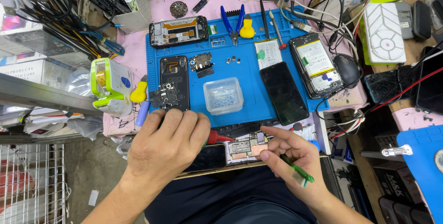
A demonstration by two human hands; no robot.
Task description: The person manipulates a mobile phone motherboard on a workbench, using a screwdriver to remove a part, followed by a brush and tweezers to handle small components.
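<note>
Two hands were recorded at the worktop's near edge: left hand (168, 143), fingers curled over a red-tipped tool (218, 137); right hand (288, 152), fingers pinching green tweezers (297, 172) beside the circuit board (244, 148), best braced steadily.

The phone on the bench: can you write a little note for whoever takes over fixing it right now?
Left hand: resting over the near end of the opened phone, a red-handled tool beside it.
Right hand: holds a green tool; fingers touch the exposed circuit board.
On the blue mat: clear plastic tub, dark screen panel, loose battery, another open phone, blue pliers.
Done: phone is open, board exposed.
Left: phone not yet closed up.
</note>
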